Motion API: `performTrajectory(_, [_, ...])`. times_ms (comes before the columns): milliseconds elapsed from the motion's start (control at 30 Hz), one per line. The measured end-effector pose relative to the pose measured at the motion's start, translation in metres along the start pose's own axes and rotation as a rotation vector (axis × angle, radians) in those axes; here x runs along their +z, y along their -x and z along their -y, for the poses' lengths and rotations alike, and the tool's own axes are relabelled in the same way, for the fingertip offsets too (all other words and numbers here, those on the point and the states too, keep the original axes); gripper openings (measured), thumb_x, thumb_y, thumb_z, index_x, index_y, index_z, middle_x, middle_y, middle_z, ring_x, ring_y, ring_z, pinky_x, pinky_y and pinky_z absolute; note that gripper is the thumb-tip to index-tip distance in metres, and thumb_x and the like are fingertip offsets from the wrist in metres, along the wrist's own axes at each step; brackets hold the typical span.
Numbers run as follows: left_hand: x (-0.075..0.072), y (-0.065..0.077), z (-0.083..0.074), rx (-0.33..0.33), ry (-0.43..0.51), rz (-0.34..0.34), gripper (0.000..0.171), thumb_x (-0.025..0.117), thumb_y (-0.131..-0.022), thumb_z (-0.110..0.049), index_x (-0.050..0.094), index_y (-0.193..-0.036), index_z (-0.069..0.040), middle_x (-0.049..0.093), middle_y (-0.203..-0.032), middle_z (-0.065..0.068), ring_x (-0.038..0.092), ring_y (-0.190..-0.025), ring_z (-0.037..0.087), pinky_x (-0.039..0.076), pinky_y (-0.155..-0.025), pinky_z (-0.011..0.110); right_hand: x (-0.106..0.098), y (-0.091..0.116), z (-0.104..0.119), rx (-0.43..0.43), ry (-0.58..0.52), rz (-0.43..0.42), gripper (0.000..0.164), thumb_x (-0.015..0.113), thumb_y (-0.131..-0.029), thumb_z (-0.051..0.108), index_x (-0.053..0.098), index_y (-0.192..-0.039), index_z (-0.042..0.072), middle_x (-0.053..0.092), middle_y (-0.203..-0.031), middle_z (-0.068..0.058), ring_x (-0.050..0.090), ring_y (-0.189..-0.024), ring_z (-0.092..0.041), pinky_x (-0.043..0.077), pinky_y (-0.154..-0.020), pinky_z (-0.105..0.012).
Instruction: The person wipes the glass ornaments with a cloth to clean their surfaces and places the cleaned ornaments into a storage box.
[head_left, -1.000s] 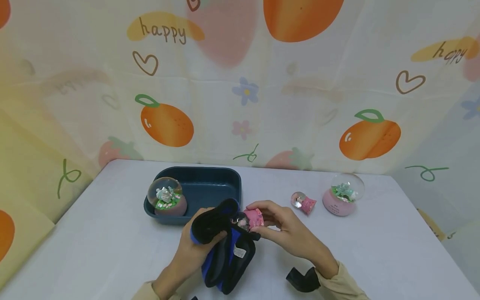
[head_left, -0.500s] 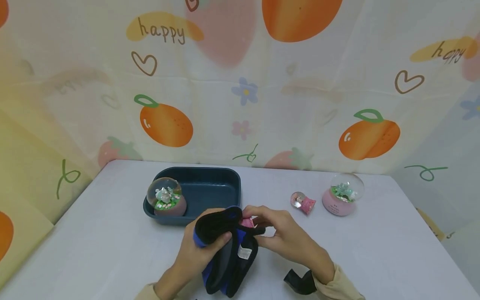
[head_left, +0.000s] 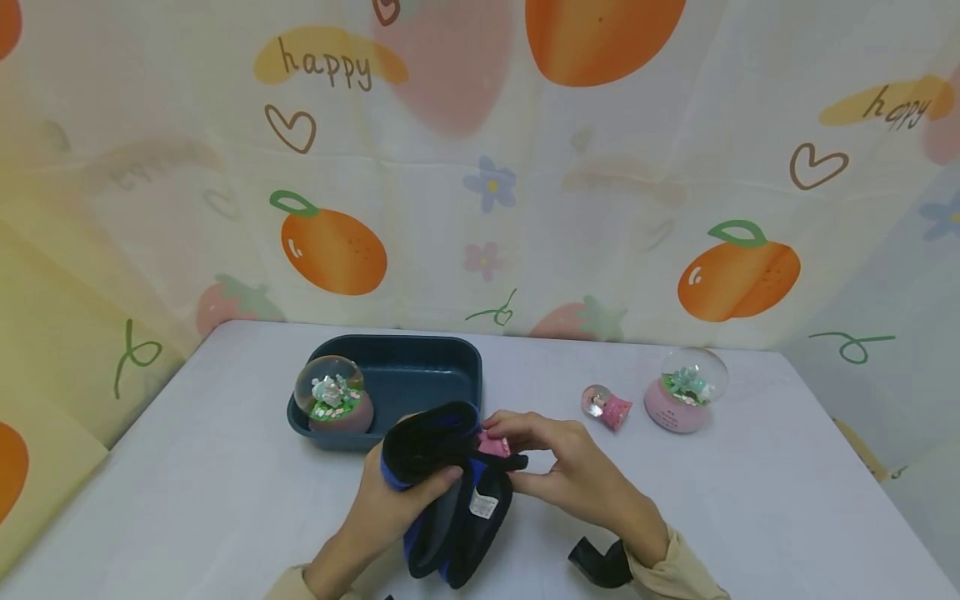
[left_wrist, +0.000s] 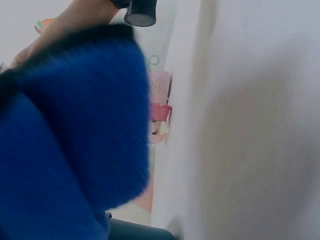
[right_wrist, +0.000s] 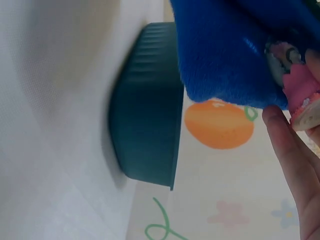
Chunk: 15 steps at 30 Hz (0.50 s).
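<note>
My left hand (head_left: 378, 500) grips a folded blue plush cloth (right_wrist: 225, 55) with black edging and a white label, the thumb over its near side. A small snow globe with a pink base (head_left: 493, 444) is pinched in my right hand (head_left: 581, 467). Its clear dome is tucked into the cloth's folds and hidden in the head view; the right wrist view shows part of the dome against the blue plush, with the base (right_wrist: 301, 92) turned outward. In the left wrist view the blue plush (left_wrist: 90, 125) covers most of the left side.
Behind the cloth, a dark teal tray (head_left: 442, 354) holds a large snow globe (head_left: 333, 396) at its left end. A second small pink snow globe (head_left: 606, 407) lies on its side at right, beside another large one (head_left: 684, 392) standing upright. A black strap (head_left: 603, 562) hangs near my right wrist.
My right hand has moved slightly left, bringing the small snow globe's dome into the cloth's folds. The left hand keeps its grip on the cloth. The other globes and tray stay put.
</note>
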<state>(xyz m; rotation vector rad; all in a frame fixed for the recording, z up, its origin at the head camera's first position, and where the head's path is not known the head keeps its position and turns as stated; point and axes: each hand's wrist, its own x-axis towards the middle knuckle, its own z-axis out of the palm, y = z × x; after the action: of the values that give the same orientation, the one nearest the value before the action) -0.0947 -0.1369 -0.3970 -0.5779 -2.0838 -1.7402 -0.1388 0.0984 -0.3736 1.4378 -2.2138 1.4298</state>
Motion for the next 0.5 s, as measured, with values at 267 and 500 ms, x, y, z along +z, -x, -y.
performTrajectory(267, [0.0048, 0.0002, 0.0082, 0.072, -0.050, 0.125, 0.077, 0.085, -0.072, 0.001, 0.049, -0.138, -0.009, 0.062, -0.127, 0.010, 0.061, -0.106, 0.009, 0.050, -0.096, 0.024, 0.0021, -0.0001, 0.0025, 0.039, 0.058, -0.014, 0.052, 0.080, -0.080, 0.000, 0.056, -0.126, 0.006, 0.070, -0.119, -0.014, 0.074, -0.088, -0.016, 0.059, -0.080, -0.025])
performTrajectory(500, [0.0037, -0.0007, 0.0066, 0.112, -0.028, 0.090, 0.054, 0.078, -0.078, 0.007, 0.058, -0.126, -0.006, 0.067, -0.119, 0.007, 0.064, -0.106, 0.008, 0.051, -0.096, 0.022, 0.0006, -0.0001, 0.0003, 0.024, 0.017, 0.019, 0.052, 0.078, -0.080, -0.004, 0.055, -0.125, 0.004, 0.069, -0.118, -0.017, 0.074, -0.089, -0.019, 0.059, -0.079, -0.026])
